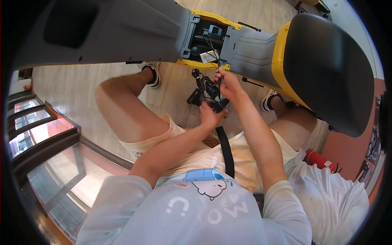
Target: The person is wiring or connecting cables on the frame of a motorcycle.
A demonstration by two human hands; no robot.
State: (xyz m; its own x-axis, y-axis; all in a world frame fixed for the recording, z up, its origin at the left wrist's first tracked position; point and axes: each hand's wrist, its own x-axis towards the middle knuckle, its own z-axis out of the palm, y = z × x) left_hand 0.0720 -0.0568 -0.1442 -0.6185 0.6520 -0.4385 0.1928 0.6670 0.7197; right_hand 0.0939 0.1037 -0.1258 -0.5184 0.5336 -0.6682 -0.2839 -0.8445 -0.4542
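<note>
Thin black cables [210,42] run out of an open compartment [195,40] in the grey and yellow scooter body [249,43]. My right hand [230,85] is closed around these cables just below the compartment's yellow near edge. Lower down hangs a tangled bundle of black wires and connectors [197,81]. My left hand [211,116] grips a black block-like part [220,105] at the bottom of this bundle; its exact kind is hard to make out. Inside the compartment lie a white-labelled piece [208,56] and dark fittings.
The black seat [326,73] rises at the right. My knees are spread on both sides of the wires, over a wood-plank floor [171,87]. A red fire extinguisher [318,159] and a white cloth-like bundle [326,196] are at the lower right; glass-paned frames [61,175] stand at the left.
</note>
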